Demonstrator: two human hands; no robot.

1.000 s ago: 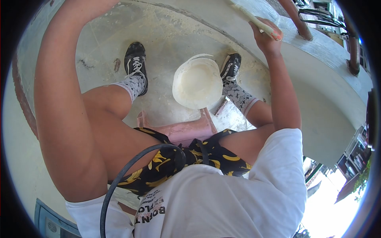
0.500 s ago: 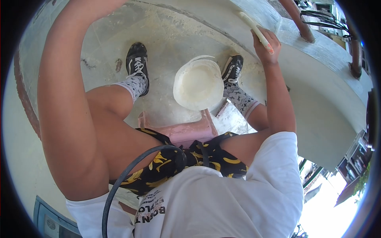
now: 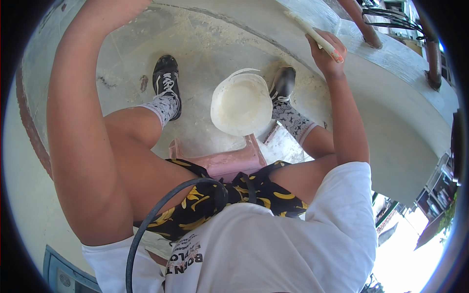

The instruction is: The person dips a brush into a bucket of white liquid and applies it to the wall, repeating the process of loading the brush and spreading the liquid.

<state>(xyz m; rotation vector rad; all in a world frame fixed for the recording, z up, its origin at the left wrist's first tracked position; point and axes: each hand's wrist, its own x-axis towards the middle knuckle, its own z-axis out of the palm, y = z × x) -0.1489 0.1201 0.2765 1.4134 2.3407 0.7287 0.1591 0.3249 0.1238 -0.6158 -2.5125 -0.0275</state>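
Note:
At the right, my right hand [image 3: 330, 62] is closed around a long pale stick-like tool [image 3: 317, 36] with orange-red marks on its near end. The tool slants up and left beside the curved plastered wall; its far end is blurred. At the upper left, only the wrist and part of my left hand [image 3: 119, 10] show, its fingers cut off by the frame's top edge. Between my feet stands a round white bucket [image 3: 242, 105] with pale material inside, nearest neither hand.
A pink stool [image 3: 224, 165] is under me, with a pale smeared sheet [image 3: 285, 145] beside it. My shoes [image 3: 167, 80] rest on the stained floor. A dark cable [image 3: 141, 229] curves over my lap. Brown posts [image 3: 361, 24] and black wires [image 3: 393, 19] are at the upper right.
My right hand has shifted slightly with the tool, whose far end has moved up and left. My right shoe has tilted or turned a little. My left arm is almost unchanged.

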